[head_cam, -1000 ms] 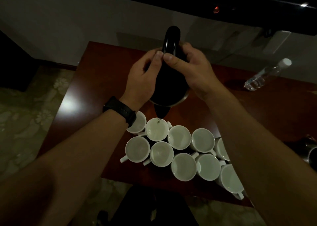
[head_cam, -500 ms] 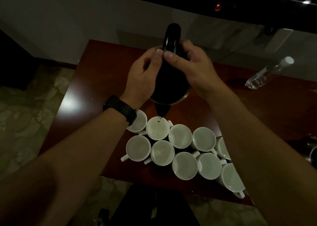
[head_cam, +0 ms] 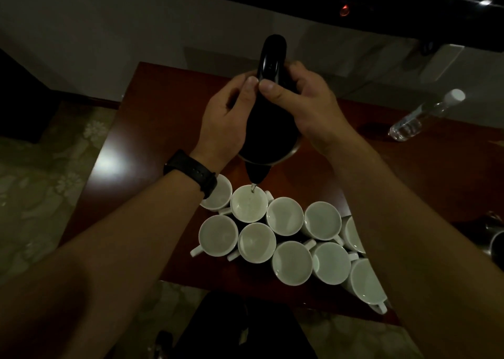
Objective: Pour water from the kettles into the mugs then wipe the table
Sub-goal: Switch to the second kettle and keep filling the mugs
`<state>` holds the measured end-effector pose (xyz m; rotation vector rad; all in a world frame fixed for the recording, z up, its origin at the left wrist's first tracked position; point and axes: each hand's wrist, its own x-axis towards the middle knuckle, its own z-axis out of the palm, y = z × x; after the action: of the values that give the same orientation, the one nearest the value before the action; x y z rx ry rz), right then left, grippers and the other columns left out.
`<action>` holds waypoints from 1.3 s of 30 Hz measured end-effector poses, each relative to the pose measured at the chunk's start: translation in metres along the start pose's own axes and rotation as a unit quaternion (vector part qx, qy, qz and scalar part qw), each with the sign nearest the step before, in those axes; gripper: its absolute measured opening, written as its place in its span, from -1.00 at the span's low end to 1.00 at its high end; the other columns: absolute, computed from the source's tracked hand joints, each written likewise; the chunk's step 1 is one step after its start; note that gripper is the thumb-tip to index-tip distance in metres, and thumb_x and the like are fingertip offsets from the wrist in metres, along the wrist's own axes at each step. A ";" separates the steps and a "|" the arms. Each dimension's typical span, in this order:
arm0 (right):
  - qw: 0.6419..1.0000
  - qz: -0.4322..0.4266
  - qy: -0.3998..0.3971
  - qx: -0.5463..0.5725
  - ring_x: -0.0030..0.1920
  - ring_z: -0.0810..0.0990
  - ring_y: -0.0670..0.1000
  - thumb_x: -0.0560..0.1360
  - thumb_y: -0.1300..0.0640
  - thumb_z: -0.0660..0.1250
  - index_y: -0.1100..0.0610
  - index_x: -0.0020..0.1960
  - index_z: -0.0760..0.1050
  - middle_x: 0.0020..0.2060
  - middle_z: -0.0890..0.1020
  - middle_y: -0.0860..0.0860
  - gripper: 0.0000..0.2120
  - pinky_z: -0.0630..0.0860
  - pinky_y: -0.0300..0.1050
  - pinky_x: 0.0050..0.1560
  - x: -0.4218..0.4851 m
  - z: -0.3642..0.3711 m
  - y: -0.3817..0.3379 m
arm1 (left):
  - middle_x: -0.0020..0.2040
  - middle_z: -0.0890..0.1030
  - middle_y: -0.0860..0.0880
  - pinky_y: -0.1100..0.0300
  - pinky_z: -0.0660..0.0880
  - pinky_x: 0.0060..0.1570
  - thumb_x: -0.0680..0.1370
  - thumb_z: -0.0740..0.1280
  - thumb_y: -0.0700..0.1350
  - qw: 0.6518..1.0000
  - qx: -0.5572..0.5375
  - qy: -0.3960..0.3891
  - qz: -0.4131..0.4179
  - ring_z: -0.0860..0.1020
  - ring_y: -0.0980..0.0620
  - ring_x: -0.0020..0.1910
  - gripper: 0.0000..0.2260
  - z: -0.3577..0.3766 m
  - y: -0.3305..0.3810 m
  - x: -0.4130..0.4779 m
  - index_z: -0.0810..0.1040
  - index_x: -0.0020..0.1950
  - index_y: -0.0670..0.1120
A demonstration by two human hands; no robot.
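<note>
A black kettle (head_cam: 268, 129) with a steel rim is tipped toward me over a reddish-brown table (head_cam: 152, 129). My left hand (head_cam: 225, 121) and my right hand (head_cam: 309, 105) clasp its body from either side, thumbs meeting on the handle. A thin stream of water falls from its spout into a white mug (head_cam: 248, 203) in the back row. Several white mugs stand packed together in two rows below it; one (head_cam: 217, 235) is at the front left, another (head_cam: 322, 220) further right. My right forearm hides part of the mugs at the right.
A clear plastic bottle (head_cam: 425, 115) with a white cap lies on the table at the far right. A second metal kettle (head_cam: 496, 238) shows at the right edge. A dark screen hangs above the wall. Patterned floor lies to the left and below.
The kettle and both hands hold almost the same pose. Water keeps running into the same back-row mug, and its level looks a little higher.
</note>
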<state>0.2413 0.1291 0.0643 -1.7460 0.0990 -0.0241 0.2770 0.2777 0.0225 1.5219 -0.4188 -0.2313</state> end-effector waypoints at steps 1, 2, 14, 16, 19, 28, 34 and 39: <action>1.000 0.002 0.000 0.001 0.12 0.63 -0.06 0.59 0.08 0.40 -0.07 0.09 0.52 0.13 0.58 -0.01 -0.89 0.60 -0.23 0.08 0.000 0.001 0.000 | 0.03 0.63 0.03 0.18 0.57 0.05 0.71 0.12 -0.09 1.000 -0.001 0.002 0.001 0.64 0.10 0.03 -0.78 0.000 0.000 0.000 0.56 0.15 -0.06; 1.000 0.002 -0.001 0.003 0.13 0.63 -0.05 0.59 0.09 0.40 -0.07 0.08 0.52 0.14 0.58 0.01 -0.89 0.60 -0.22 0.08 0.000 0.001 0.000 | 0.02 0.63 0.03 0.18 0.57 0.05 0.71 0.12 -0.08 1.000 -0.002 0.002 0.002 0.64 0.10 0.03 -0.78 0.000 -0.001 0.000 0.56 0.15 -0.06; 1.000 0.014 0.008 0.009 0.15 0.63 0.02 0.57 0.03 0.41 -0.09 0.05 0.54 0.17 0.58 0.05 -0.91 0.60 -0.13 0.12 0.000 -0.001 0.003 | 0.07 0.65 0.02 0.16 0.58 0.10 0.71 0.13 -0.06 1.000 -0.008 -0.001 -0.002 0.64 0.08 0.09 -0.77 0.001 -0.003 0.001 0.57 0.19 -0.02; 1.000 0.015 0.007 0.010 0.16 0.64 0.03 0.56 0.03 0.41 -0.08 0.06 0.54 0.17 0.58 0.06 -0.90 0.62 -0.10 0.14 0.000 -0.002 0.004 | 0.06 0.65 0.02 0.15 0.57 0.11 0.71 0.13 -0.07 1.000 -0.013 -0.004 0.001 0.64 0.06 0.10 -0.77 0.002 -0.004 0.001 0.57 0.18 -0.03; 1.000 0.019 0.006 0.012 0.13 0.64 -0.02 0.57 0.05 0.41 -0.08 0.06 0.55 0.17 0.58 0.04 -0.90 0.62 -0.17 0.09 0.000 -0.003 0.003 | 0.06 0.65 0.04 0.15 0.57 0.10 0.71 0.13 -0.07 1.000 -0.021 -0.005 0.003 0.64 0.06 0.09 -0.77 0.002 -0.005 0.002 0.57 0.17 -0.03; 1.000 0.015 0.008 0.019 0.18 0.62 0.01 0.58 0.07 0.40 -0.08 0.07 0.54 0.18 0.57 0.03 -0.90 0.61 -0.17 0.11 -0.003 -0.005 0.005 | -0.01 0.67 0.16 0.17 0.55 0.07 0.65 0.18 0.08 1.000 -0.025 -0.002 0.002 0.65 0.10 0.07 -0.78 0.004 -0.005 0.002 0.60 0.10 0.08; 0.999 0.022 0.015 0.023 0.13 0.66 -0.06 0.57 0.04 0.42 -0.06 0.11 0.54 0.14 0.60 -0.02 -0.86 0.63 -0.14 0.12 -0.004 -0.006 0.008 | -0.01 0.67 0.18 0.23 0.55 0.04 0.64 0.18 0.09 1.000 -0.022 0.001 0.002 0.64 0.15 0.06 -0.77 0.007 -0.004 0.001 0.59 0.12 0.08; 1.000 0.022 0.018 0.014 0.17 0.64 -0.03 0.57 0.03 0.42 -0.08 0.11 0.53 0.18 0.60 0.01 -0.85 0.62 -0.06 0.19 -0.004 -0.005 0.009 | 0.01 0.67 0.13 0.16 0.57 0.08 0.64 0.18 0.09 1.000 -0.018 -0.001 -0.001 0.65 0.08 0.08 -0.76 0.007 -0.004 0.000 0.60 0.14 0.06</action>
<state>0.2360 0.1227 0.0565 -1.7153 0.1621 -0.0250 0.2750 0.2714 0.0188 1.4864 -0.4115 -0.2414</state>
